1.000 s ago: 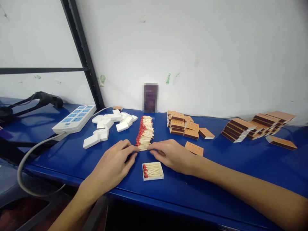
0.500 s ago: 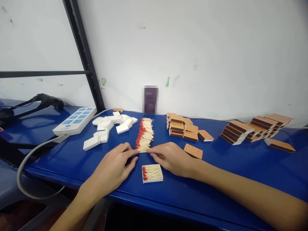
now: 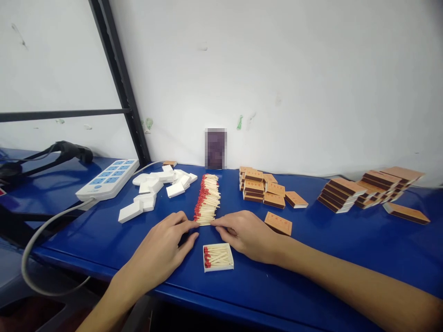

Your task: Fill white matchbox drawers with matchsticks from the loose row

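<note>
A long row of red-tipped matches [image 3: 208,199] lies on the blue table [image 3: 311,249], running away from me. My left hand [image 3: 162,249] and my right hand [image 3: 247,234] meet at the near end of the row, fingertips pinching a few matches from both sides. Just in front of them sits a small white tray [image 3: 218,257] half filled with matches, red heads to the left.
White inner trays [image 3: 155,186] lie scattered at the back left beside a white power strip [image 3: 108,179] with a grey cable [image 3: 38,240]. Orange matchbox sleeves are stacked at the centre [image 3: 258,186] and right [image 3: 370,184]; one lies loose [image 3: 278,223]. A black frame post [image 3: 119,83] leans at the left.
The camera has tilted slightly, shifting everything down in the picture. Both hands stay at the near end of the match row, hardly moved.
</note>
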